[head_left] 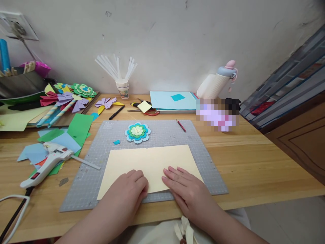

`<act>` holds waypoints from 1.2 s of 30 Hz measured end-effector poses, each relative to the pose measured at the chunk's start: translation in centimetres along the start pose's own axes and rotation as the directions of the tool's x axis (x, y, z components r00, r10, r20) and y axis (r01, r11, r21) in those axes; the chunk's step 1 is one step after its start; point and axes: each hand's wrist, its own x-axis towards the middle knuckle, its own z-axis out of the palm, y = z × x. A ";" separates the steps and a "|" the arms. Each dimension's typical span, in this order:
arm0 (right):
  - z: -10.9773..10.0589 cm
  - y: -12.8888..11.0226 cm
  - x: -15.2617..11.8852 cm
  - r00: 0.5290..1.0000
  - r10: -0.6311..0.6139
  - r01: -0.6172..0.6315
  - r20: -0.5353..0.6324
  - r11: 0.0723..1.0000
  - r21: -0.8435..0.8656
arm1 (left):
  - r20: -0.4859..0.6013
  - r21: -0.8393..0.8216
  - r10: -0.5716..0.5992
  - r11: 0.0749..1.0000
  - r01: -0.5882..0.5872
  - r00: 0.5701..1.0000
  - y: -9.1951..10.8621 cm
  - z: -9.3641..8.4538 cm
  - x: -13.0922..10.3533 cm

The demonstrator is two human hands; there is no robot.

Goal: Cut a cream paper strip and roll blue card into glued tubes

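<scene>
A cream sheet of paper (149,159) lies across the grey cutting mat (165,132), its near edge slightly raised beside my right hand. My left hand (127,189) rests on the left half of the sheet, fingers curled and closed at its near edge; the thumb is mostly hidden. On the right half my right hand (188,189) lies flat, fingers stretched out over the paper. Just beyond the sheet sits a layered paper flower (137,132) in blue, green and pale yellow. A small blue paper scrap (116,142) is beside the flower.
A hot glue gun (52,162) lies on coloured paper scraps (78,130) at left, its cord trailing forward. A red pencil (181,125) is on the mat. Behind stand a cup of glue sticks (122,88), stacked blue paper (162,100) and a bottle (218,83).
</scene>
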 end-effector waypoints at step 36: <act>-0.2 -0.2 -0.2 1.000 0.030 -0.029 -0.009 0.998 0.047 | -0.335 -0.245 -0.075 0.970 -0.010 0.939 -1.8 3.3 -3.4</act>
